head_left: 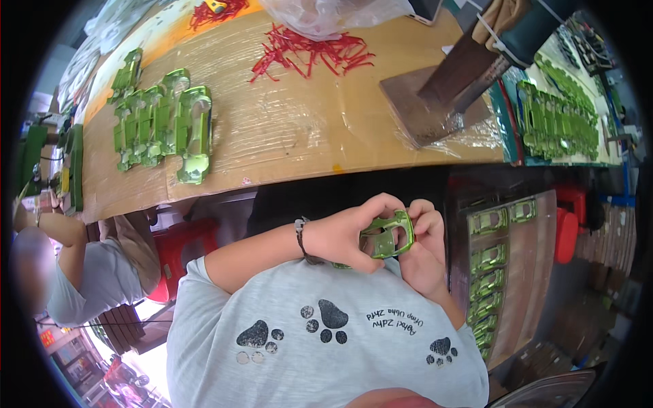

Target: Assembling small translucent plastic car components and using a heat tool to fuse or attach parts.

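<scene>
A shiny green toy car body (pixel 388 235) is held close in front of my chest, below the table's near edge. My left hand (pixel 340 238), with a dark band on its wrist, grips the shell from the left. My right hand (pixel 425 248) pinches its right end with fingers curled over the top. Both hands touch the shell at once. My grey shirt with paw prints (pixel 320 340) fills the lower middle of the view.
A brown, plastic-wrapped table (pixel 292 129) carries several green car shells (pixel 163 126), a heap of red strips (pixel 313 51), a clear bag (pixel 326 13) and a metal block (pixel 428 109). More green shells fill a tray (pixel 558 119) and a board (pixel 490 272). Another person (pixel 75 272) sits at left beside a red stool (pixel 183 245).
</scene>
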`<act>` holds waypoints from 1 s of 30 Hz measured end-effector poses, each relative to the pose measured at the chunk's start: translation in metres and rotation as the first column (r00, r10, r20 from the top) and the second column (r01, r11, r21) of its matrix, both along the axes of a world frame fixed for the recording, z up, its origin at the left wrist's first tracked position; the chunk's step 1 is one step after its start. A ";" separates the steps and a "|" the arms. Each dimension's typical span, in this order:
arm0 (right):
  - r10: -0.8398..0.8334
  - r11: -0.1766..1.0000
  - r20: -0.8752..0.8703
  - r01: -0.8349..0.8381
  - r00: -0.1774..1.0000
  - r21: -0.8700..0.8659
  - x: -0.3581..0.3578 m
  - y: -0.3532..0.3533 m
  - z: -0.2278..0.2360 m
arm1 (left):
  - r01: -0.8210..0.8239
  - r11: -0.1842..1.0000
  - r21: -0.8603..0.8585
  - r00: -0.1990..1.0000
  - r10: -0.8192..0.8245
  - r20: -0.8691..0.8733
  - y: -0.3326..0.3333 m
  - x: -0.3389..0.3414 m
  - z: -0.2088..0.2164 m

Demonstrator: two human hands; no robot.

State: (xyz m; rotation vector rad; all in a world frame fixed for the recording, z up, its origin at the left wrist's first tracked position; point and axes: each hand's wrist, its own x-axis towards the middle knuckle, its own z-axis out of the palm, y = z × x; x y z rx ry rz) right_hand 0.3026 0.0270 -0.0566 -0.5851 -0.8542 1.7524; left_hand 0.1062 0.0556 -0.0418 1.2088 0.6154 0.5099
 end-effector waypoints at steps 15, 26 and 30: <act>-0.236 0.834 0.681 -0.216 0.693 0.508 0.012 0.012 -0.005 | -0.128 0.969 -0.212 0.989 0.139 0.040 0.008 0.015 0.000; -0.152 0.964 0.466 0.026 0.872 0.264 0.021 0.005 0.004 | 0.086 0.896 -0.436 0.996 -0.084 0.024 0.027 0.020 0.050; -0.116 0.993 0.090 0.113 0.989 0.031 0.014 0.023 0.019 | 0.057 0.938 -0.342 0.972 0.027 0.235 0.035 0.018 0.055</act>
